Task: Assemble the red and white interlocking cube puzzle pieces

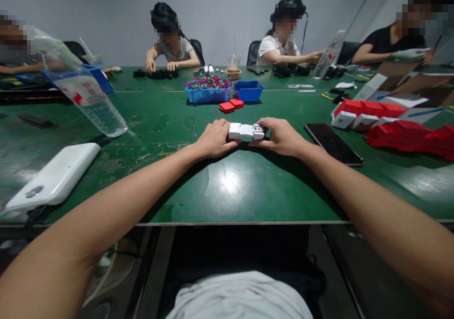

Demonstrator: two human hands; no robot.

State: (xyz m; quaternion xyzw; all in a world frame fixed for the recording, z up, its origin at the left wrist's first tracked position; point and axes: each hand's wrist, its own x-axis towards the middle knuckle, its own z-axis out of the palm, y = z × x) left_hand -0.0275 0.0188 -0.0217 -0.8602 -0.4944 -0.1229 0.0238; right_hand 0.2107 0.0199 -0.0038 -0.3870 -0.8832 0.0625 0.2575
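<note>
A small white box (245,131) lies just above the green table (227,186), held at both ends. My left hand (213,139) is curled round its left end. My right hand (280,137) grips its right end, where a printed panel shows. Two small red boxes (231,105) sit on the table just beyond my hands.
Two blue bins (248,92) with coloured parts stand behind the red boxes. A black phone (333,143) lies right of my hands; red and white flat cartons (383,116) are stacked further right. A water bottle (88,97) and a white power bank (53,177) are at left. Several people work across the table.
</note>
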